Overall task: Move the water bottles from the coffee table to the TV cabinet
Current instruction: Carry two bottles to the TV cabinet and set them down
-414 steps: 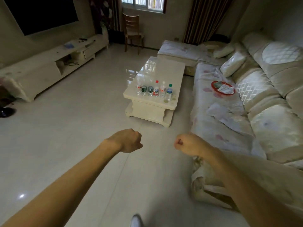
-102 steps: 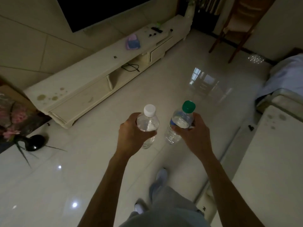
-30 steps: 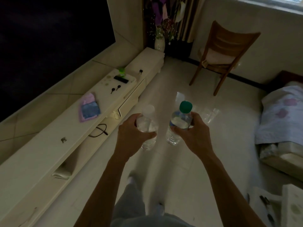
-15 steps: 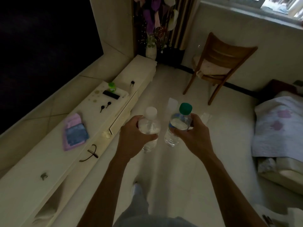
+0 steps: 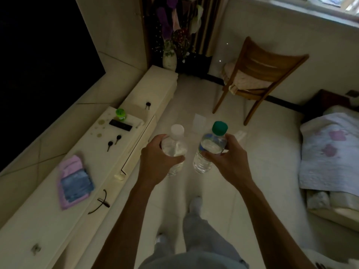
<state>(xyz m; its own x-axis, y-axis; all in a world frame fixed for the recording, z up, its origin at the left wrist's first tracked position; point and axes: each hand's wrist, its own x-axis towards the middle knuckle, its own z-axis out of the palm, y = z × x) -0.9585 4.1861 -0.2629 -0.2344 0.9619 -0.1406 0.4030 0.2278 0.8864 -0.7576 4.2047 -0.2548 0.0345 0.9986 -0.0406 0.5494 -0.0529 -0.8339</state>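
White-capped bottle (image 5: 175, 150) sits in the left hand (image 5: 157, 164), green-capped bottle (image 5: 210, 147) in the right hand (image 5: 228, 164), both hands curled round the bodies, over the floor (image 5: 268, 167) beside the TV cabinet (image 5: 136, 101). Thin plastic, likely light and slick, so hold mid-body.

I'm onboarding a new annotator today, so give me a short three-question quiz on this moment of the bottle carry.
1. The left hand grips a bottle; what colour is its cap?
2. The green-capped bottle is held by: A the left hand, B the right hand, C neither hand.
3. True or false: neither bottle stands on the TV cabinet.
Key: 1 white; 2 B; 3 true.
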